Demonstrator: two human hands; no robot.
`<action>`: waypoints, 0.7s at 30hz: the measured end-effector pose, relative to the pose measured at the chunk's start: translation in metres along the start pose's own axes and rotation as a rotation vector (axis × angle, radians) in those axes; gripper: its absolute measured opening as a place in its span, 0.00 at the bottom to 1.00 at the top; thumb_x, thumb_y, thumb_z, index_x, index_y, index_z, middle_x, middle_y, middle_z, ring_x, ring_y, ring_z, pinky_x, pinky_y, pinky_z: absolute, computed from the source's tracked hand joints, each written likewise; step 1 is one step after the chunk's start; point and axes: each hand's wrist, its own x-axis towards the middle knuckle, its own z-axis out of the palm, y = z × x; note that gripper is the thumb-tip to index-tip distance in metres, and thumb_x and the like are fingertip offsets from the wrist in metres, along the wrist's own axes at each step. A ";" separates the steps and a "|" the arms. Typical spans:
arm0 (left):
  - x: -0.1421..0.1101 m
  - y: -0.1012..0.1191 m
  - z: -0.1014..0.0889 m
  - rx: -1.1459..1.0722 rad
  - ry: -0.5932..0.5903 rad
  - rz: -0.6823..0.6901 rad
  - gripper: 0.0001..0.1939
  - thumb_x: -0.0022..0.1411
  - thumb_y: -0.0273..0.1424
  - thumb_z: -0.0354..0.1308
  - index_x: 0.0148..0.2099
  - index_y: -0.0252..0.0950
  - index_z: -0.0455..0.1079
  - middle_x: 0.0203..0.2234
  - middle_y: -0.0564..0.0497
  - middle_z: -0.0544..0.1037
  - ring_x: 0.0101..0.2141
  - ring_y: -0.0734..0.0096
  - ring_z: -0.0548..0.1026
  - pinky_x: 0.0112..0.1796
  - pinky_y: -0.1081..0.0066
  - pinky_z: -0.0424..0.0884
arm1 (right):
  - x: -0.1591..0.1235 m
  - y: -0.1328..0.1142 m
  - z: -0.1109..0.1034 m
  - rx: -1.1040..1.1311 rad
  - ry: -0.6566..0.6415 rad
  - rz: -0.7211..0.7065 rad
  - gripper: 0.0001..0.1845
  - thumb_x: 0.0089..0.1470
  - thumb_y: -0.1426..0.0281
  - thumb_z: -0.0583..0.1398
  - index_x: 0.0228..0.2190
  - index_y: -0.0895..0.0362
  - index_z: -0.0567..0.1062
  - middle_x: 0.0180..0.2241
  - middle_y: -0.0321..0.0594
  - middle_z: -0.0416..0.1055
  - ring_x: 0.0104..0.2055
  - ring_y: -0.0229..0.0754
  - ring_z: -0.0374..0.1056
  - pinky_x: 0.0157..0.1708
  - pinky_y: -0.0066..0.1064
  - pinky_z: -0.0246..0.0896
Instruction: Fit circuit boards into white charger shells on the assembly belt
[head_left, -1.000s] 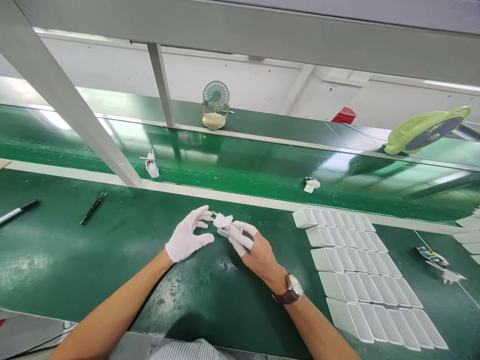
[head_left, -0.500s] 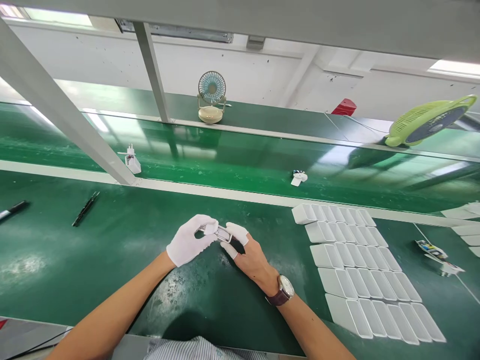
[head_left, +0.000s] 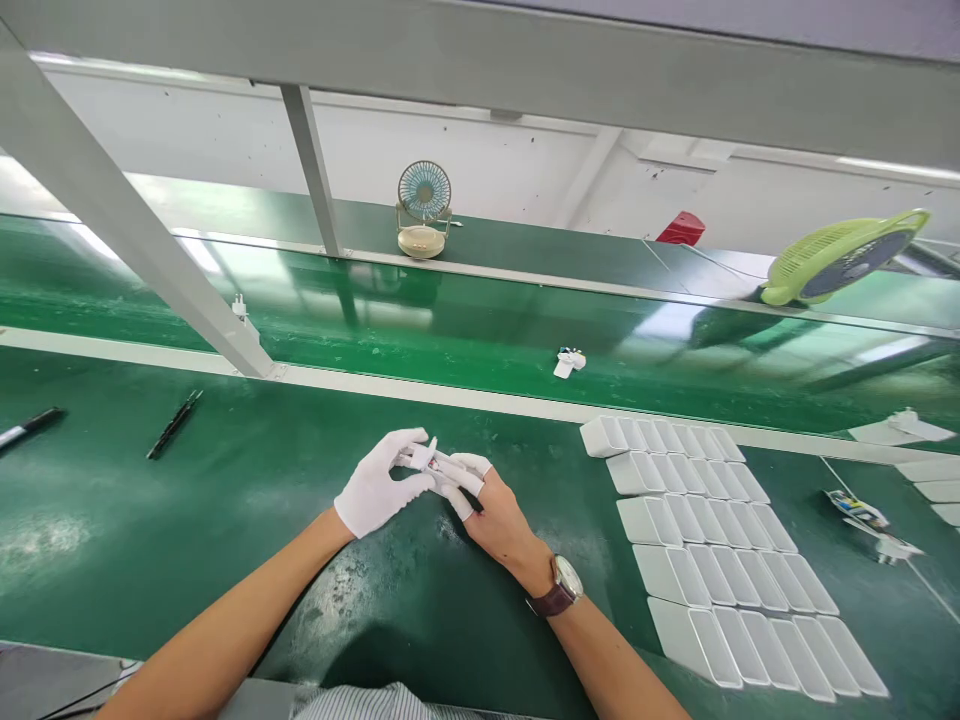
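Observation:
My left hand [head_left: 379, 485], in a white glove, pinches one end of a small white plastic housing [head_left: 435, 463] between thumb and fingers. My right hand [head_left: 491, 505], with white covers on some fingertips, closes on the housing's other end. A white piece stands up at a tilt from the housing near my left fingertips, and a bit of reddish detail shows inside. My fingers hide much of it. Both hands are just above the green tabletop [head_left: 285, 520]. To their right, rows of white open casings [head_left: 712, 545] lie side by side.
Left lie a black tweezer-like tool [head_left: 174, 424] and a dark pen-like tool [head_left: 31, 427]. Behind a pale rail, a green belt [head_left: 465, 340] carries white assemblies [head_left: 570, 361]. An opened assembly with wires [head_left: 862, 512] lies far right. Two fans stand beyond, beige [head_left: 422, 240] and green [head_left: 840, 260].
My right fingers have moved over the top of the housing, and its white piece is now tilted up. Assemblies on the belt have shifted left. The view has tipped slightly.

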 end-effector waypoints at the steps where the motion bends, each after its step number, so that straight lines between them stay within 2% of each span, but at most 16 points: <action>1: -0.001 0.001 0.003 0.004 0.022 0.028 0.35 0.53 0.32 0.69 0.62 0.41 0.62 0.53 0.44 0.72 0.47 0.60 0.76 0.48 0.58 0.77 | 0.001 -0.001 0.002 0.154 0.041 0.069 0.18 0.65 0.62 0.56 0.54 0.48 0.74 0.49 0.45 0.74 0.48 0.48 0.73 0.46 0.42 0.76; 3: -0.004 0.004 0.010 0.039 0.066 0.105 0.45 0.47 0.30 0.73 0.65 0.42 0.57 0.57 0.41 0.68 0.46 0.58 0.76 0.47 0.56 0.78 | 0.003 -0.004 0.004 0.487 0.095 0.233 0.20 0.64 0.57 0.57 0.53 0.51 0.74 0.44 0.45 0.77 0.42 0.47 0.75 0.39 0.40 0.77; 4: -0.005 0.007 0.014 0.061 0.079 0.151 0.46 0.47 0.29 0.73 0.65 0.43 0.57 0.58 0.41 0.67 0.46 0.58 0.76 0.46 0.56 0.78 | 0.003 -0.006 0.005 0.620 0.090 0.306 0.22 0.63 0.55 0.57 0.53 0.53 0.74 0.42 0.45 0.78 0.40 0.47 0.76 0.37 0.40 0.77; 7: -0.008 0.013 0.021 0.089 0.089 0.268 0.35 0.54 0.29 0.69 0.62 0.44 0.62 0.56 0.43 0.70 0.50 0.56 0.75 0.46 0.58 0.78 | 0.004 -0.010 0.005 0.795 0.016 0.414 0.24 0.64 0.52 0.56 0.52 0.55 0.74 0.42 0.46 0.79 0.39 0.49 0.76 0.36 0.41 0.76; 10: -0.010 0.015 0.023 0.083 0.064 0.294 0.30 0.59 0.33 0.67 0.62 0.45 0.63 0.56 0.43 0.71 0.50 0.57 0.75 0.46 0.59 0.78 | 0.002 -0.011 0.005 0.796 -0.009 0.426 0.23 0.66 0.53 0.53 0.50 0.55 0.76 0.40 0.46 0.79 0.39 0.49 0.76 0.35 0.40 0.76; 17: -0.010 0.009 0.021 0.107 0.091 0.299 0.31 0.58 0.37 0.68 0.62 0.45 0.64 0.53 0.44 0.73 0.47 0.58 0.77 0.45 0.59 0.78 | -0.001 -0.008 0.011 0.666 -0.023 0.351 0.21 0.69 0.57 0.49 0.48 0.54 0.76 0.33 0.42 0.79 0.35 0.48 0.76 0.35 0.39 0.76; 21: -0.010 0.009 0.022 0.095 0.085 0.300 0.30 0.58 0.35 0.68 0.62 0.45 0.64 0.53 0.45 0.73 0.47 0.60 0.77 0.45 0.60 0.79 | -0.001 -0.006 0.011 0.687 -0.033 0.356 0.22 0.68 0.56 0.49 0.49 0.55 0.75 0.36 0.44 0.80 0.38 0.48 0.77 0.36 0.40 0.76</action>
